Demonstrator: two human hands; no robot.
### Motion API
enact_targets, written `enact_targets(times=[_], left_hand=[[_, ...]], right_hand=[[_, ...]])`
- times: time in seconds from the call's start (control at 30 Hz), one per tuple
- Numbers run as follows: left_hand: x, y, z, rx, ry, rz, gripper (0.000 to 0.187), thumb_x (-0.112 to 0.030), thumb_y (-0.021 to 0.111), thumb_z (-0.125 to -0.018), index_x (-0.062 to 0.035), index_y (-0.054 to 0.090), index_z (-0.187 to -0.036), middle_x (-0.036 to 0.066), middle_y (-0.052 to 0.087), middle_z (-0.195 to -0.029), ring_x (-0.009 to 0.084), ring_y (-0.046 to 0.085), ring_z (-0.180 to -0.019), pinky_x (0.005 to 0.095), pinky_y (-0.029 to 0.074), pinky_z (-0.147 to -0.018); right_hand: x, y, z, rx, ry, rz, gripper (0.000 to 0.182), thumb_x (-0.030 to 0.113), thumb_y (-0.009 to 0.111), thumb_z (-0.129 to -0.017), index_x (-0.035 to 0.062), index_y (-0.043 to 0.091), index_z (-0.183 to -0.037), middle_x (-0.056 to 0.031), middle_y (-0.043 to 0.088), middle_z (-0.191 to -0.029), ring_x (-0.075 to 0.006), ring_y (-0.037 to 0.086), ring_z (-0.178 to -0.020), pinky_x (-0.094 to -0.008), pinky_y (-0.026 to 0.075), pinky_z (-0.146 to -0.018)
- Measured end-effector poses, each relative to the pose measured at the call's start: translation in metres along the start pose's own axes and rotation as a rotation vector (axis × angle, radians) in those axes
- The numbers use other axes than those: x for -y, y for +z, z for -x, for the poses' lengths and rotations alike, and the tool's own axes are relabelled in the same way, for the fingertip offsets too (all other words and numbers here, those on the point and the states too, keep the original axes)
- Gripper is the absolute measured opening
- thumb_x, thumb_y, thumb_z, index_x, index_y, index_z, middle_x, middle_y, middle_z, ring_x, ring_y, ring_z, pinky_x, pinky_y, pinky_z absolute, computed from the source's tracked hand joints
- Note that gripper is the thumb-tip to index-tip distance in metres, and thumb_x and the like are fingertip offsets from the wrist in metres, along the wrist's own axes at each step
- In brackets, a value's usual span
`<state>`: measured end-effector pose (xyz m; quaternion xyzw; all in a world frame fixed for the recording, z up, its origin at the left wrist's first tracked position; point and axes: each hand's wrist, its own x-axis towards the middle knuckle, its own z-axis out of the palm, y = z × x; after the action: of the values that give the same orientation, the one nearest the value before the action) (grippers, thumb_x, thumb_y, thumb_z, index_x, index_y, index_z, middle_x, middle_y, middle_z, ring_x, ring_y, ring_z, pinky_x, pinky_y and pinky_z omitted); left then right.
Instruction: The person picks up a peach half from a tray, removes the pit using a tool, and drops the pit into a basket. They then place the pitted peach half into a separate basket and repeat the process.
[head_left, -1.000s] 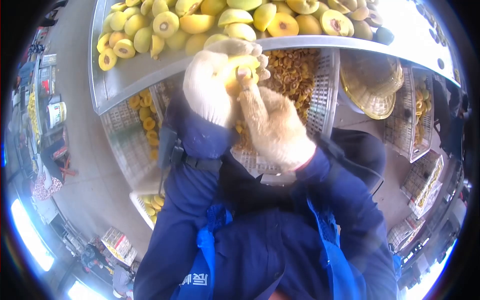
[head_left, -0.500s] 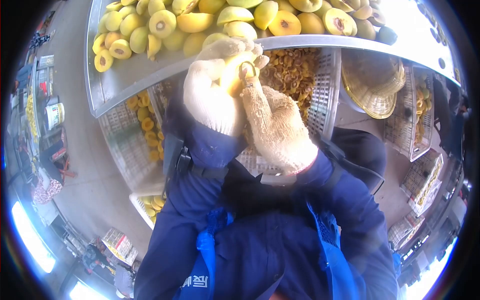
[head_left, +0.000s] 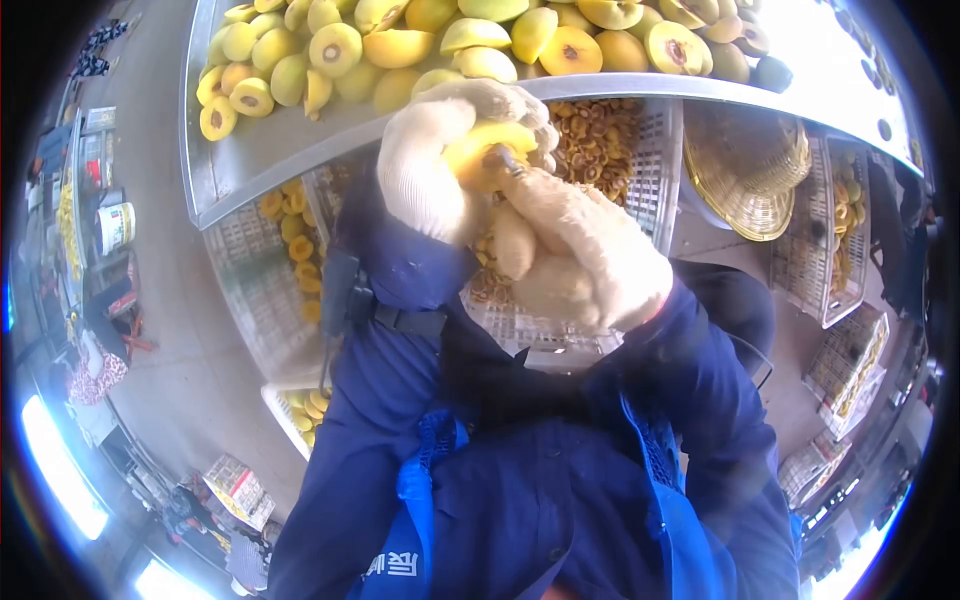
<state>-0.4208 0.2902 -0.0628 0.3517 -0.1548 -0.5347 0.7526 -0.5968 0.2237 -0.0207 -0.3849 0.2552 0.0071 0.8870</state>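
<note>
Wrapped in a pale knitted glove, my left hand (head_left: 425,165) holds a yellow peach half (head_left: 480,150), cut side toward me. My right hand (head_left: 590,250), in a worn, stained glove, is closed on a small metal pitting tool (head_left: 505,158) whose tip is in the flesh at the middle of the peach half. The tool's handle is hidden in the glove. Just beyond my hands, halved peaches (head_left: 475,35) are heaped on a metal tray (head_left: 240,160); some show a pit or a pit hollow.
Under the tray's edge, a white crate (head_left: 650,190) contains many brown pits (head_left: 600,140). Left of it, another crate (head_left: 240,270) has peach halves (head_left: 298,250) in it. A woven basket (head_left: 745,170) and a crate of fruit (head_left: 815,230) are at right.
My right hand has turned and shifted slightly right and down. The tool's metal loop, visible before over the peach half, is now mostly sunk in the flesh.
</note>
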Motion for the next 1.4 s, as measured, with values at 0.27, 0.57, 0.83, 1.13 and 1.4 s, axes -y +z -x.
enact_targets(times=[0.27,0.57,0.83,1.13,1.4], left_hand=[[-0.01,0.008,-0.007,-0.189,-0.108,-0.509,0.036,-0.029,0.065,-0.106,0.0053,0.073,-0.099,0.02,0.076,-0.088,0.0279,0.073,-0.072,0.0378,0.06,-0.067],[-0.023,0.007,-0.01,0.061,-0.273,-0.924,0.034,-0.027,0.069,-0.105,0.0038,0.079,-0.094,0.011,0.078,-0.084,0.0172,0.073,-0.076,0.0303,0.058,-0.071],[-0.02,0.004,-0.001,0.161,-0.061,-0.706,0.026,-0.021,0.075,-0.102,0.0033,0.082,-0.096,0.006,0.079,-0.084,0.0103,0.068,-0.076,0.0288,0.055,-0.071],[-0.019,0.004,0.003,0.167,-0.138,-0.688,0.03,-0.025,0.075,-0.103,0.0033,0.082,-0.096,0.008,0.079,-0.084,0.0107,0.069,-0.08,0.0274,0.055,-0.073],[-0.015,0.008,-0.004,0.048,-0.334,-1.036,0.036,-0.028,0.07,-0.105,0.0034,0.079,-0.088,0.009,0.078,-0.086,0.0141,0.071,-0.077,0.0301,0.055,-0.071]], right_hand=[[-0.028,0.0,-0.008,-0.055,-0.088,0.052,0.052,0.043,0.047,-0.117,0.0007,0.067,-0.093,-0.0017,0.053,-0.056,-0.0111,0.048,-0.042,-0.0271,0.038,-0.043],[-0.03,-0.005,-0.009,0.088,0.268,-0.556,0.053,0.044,0.045,-0.117,0.0029,0.065,-0.09,0.0,0.049,-0.05,-0.0124,0.043,-0.038,-0.0299,0.035,-0.039],[-0.025,-0.006,-0.003,0.03,0.274,-0.391,0.055,0.046,0.046,-0.116,0.0036,0.064,-0.086,-0.0007,0.049,-0.05,-0.0141,0.041,-0.036,-0.0303,0.032,-0.037],[-0.039,-0.002,-0.001,-0.009,0.319,-0.543,0.053,0.044,0.048,-0.116,0.0044,0.064,-0.085,0.0002,0.048,-0.05,-0.0133,0.044,-0.037,-0.0291,0.034,-0.037],[-0.049,-0.015,-0.008,-0.034,-0.468,1.039,0.025,0.015,0.055,-0.105,-0.0016,0.057,-0.123,-0.0079,0.07,-0.082,-0.0263,0.071,-0.067,-0.0413,0.056,-0.061]])
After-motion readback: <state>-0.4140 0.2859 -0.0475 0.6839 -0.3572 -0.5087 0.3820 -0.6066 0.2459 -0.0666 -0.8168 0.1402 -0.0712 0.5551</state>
